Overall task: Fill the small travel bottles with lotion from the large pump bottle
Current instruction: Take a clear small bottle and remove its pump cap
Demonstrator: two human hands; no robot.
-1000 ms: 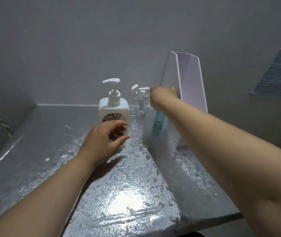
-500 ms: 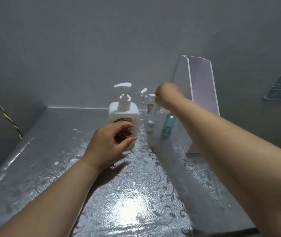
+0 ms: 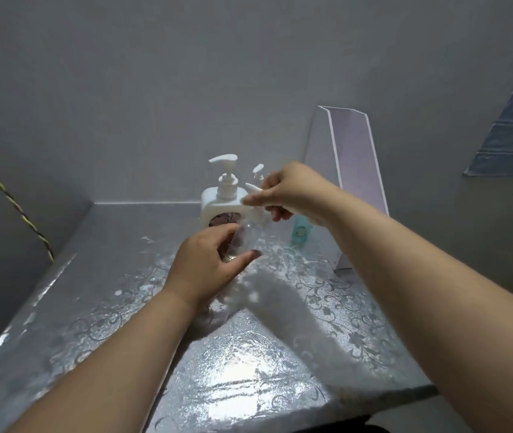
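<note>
Room: plain grey wall (image 3: pixel 155 89) meeting in a corner behind a shiny, silver, flower-patterned surface (image 3: pixel 249 370).
Large pump bottle (image 3: pixel 222 198): one, white, upright at the back of the surface near the wall, nozzle pointing right.
Small bottles: three in view.
Clear travel bottle (image 3: pixel 245 242): one, held just in front of the large bottle, blurred.
Second small bottle (image 3: pixel 259 171): one, only its white pump head shows, behind the right hand.
Teal bottle (image 3: pixel 301 229): one, upright, right of the large bottle, partly hidden by the right wrist.
Small pump top (image 3: pixel 253 189): one, white, above the clear bottle; whether it is joined to the bottle cannot be told.
Folded card stand (image 3: pixel 352 170): one, pale, upright at the right.
Cable (image 3: pixel 8 198): one, yellow and dark, against the left wall.
Left hand (image 3: pixel 208 264): fingers and thumb curled round the clear bottle, forearm reaching in from lower left.
Right hand (image 3: pixel 289 192): raised above the left, fingertips pinching the small pump top.
</note>
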